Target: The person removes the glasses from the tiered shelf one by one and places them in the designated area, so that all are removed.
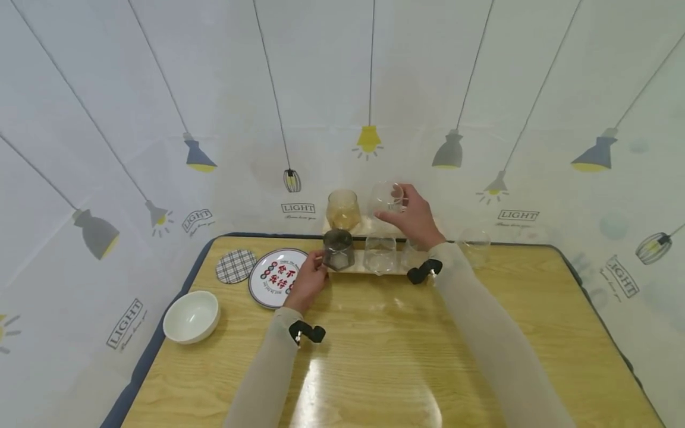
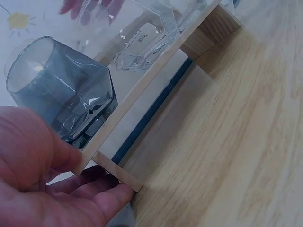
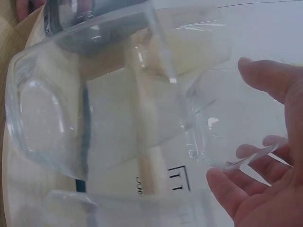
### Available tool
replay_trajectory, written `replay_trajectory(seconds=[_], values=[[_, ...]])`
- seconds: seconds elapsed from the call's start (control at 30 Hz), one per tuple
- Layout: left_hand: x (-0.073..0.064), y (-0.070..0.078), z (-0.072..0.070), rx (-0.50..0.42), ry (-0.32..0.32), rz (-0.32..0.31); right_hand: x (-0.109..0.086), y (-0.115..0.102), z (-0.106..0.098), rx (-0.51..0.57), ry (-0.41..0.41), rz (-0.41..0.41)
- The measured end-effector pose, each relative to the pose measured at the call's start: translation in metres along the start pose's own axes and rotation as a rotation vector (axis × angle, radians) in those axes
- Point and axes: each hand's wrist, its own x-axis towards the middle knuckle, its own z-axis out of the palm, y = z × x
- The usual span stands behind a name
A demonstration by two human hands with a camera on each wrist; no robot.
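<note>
My left hand point(image 1: 308, 279) grips the left end of a two-step wooden rack point(image 2: 130, 106), thumb by the top board and fingers beneath. Right above that thumb, a smoky grey tumbler point(image 2: 64, 90) stands on the lower step. My right hand point(image 1: 414, 217) curves its thumb and fingers around a clear glass point(image 3: 232, 118) at the upper step. Left of this glass stands an amber glass point(image 1: 343, 211). Clear glasses point(image 1: 380, 254) line the lower step to the right of the grey tumbler, one partly hidden by my right wrist.
Another clear glass point(image 1: 474, 248) stands right of my right forearm, near the table's back edge. Left of the rack lie a plate with red characters point(image 1: 277, 278) and a checked round coaster point(image 1: 236, 266). A white bowl point(image 1: 191, 318) sits at the table's left edge. Patterned curtain point(image 1: 321, 89) surrounds the table.
</note>
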Motion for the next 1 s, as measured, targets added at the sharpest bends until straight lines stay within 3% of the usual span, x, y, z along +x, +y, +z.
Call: replay_trajectory(seconds=[0.3, 0.57, 1.0], values=[[-0.002, 0.002, -0.001, -0.003, 0.008, -0.007, -0.021, -0.001, -0.038, 0.057, 0.122, -0.067], [-0.001, 0.003, -0.001, 0.003, 0.010, -0.014, -0.049, 0.009, -0.078, 0.069, 0.185, -0.031], [0.000, 0.000, 0.000, -0.037, 0.000, -0.019, -0.080, 0.064, -0.138, -0.054, 0.297, 0.048]])
